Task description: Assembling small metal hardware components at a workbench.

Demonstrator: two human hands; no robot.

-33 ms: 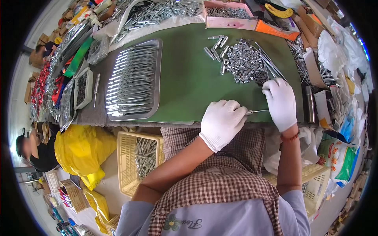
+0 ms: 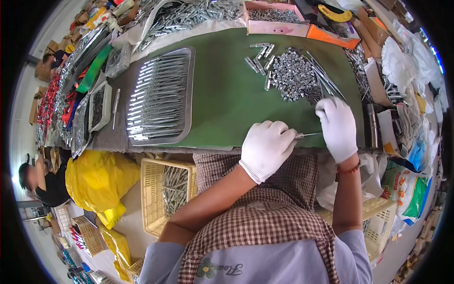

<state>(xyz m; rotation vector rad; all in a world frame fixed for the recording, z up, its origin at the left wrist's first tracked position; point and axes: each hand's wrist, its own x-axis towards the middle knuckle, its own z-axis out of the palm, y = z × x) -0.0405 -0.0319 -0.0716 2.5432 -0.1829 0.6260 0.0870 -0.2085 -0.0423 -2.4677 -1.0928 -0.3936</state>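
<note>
My left hand [image 2: 268, 150], in a white glove, is closed on a thin metal rod [image 2: 310, 135] near the table's front edge. The rod has a thicker silver end piece by my fingertips, and its slim part runs right until my other hand covers it. My right hand [image 2: 338, 128], also gloved, has curled fingers; what they hold, if anything, is hidden. Just beyond it lie a heap of small silver metal parts [image 2: 292, 75] and several loose thin rods [image 2: 326, 78]. Short silver tubes [image 2: 258, 65] are scattered at the heap's left side.
A metal tray [image 2: 190, 94] with rows of pointed rods stands left on the green mat [image 2: 222, 90]. A pink box [image 2: 276, 28] of small parts is at the back. A yellow crate [image 2: 151, 203] stands below the table, beside a yellow bag [image 2: 101, 180]. A metal cylinder [image 2: 372, 125] stands at right.
My right hand has shifted very slightly toward me. My left hand and the rod stay in place.
</note>
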